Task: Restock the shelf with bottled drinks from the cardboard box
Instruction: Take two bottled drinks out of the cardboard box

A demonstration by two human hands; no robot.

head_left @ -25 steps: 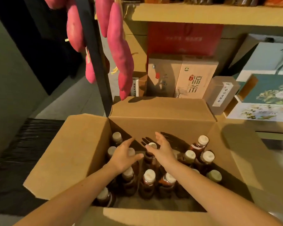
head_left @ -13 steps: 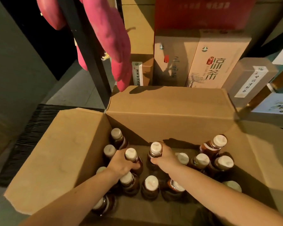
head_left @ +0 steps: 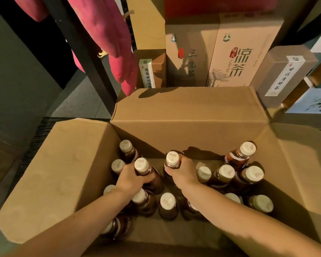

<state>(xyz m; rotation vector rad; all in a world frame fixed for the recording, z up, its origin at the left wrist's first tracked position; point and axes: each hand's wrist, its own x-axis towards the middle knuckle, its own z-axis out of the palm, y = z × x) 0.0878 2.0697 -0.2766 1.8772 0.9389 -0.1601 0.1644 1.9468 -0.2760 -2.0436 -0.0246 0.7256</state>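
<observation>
**Head view.** Downward look into the open cardboard box [head_left: 189,127].

- **Hands:** Left hand [head_left: 132,179] wrapped round the shoulder of the left bottle [head_left: 141,165], fingers curled close about it. Right hand [head_left: 183,173] gripping the neck of the right bottle [head_left: 172,158] just under its cap, fingers likewise closed on it.
- **Position of the bottles:** Both upright near the middle of the box, down among the other bottles [head_left: 167,200], not yet lifted clear.

**Step in hand, as judged:** taking one bottle per hand.
- Draw each straight up, with neighbours close at 9 and 6 o'clock of the left bottle and at 3 o'clock of the right.
- Avoid tilting: risk of toppling a neighbour.
- Keep the neck grip firm, given what look like full bottles.
- Once clear, carry toward 12 o'clock, over the far flap.

**Count:**
- Hands: two.
- Bottles held: two.
- Pale caps countable in the box: fourteen, held pair included.
- Fifteenth bottle partly hidden under the right forearm, cap unseen.
- Tilted bottle [head_left: 119,227]: one, at 7 o'clock.
- Printed cartons [head_left: 245,51] beyond the box, from 12 to 2 o'clock: at least four.
- Pink hanging things [head_left: 104,28] at 11 o'clock: number unclear.
</observation>
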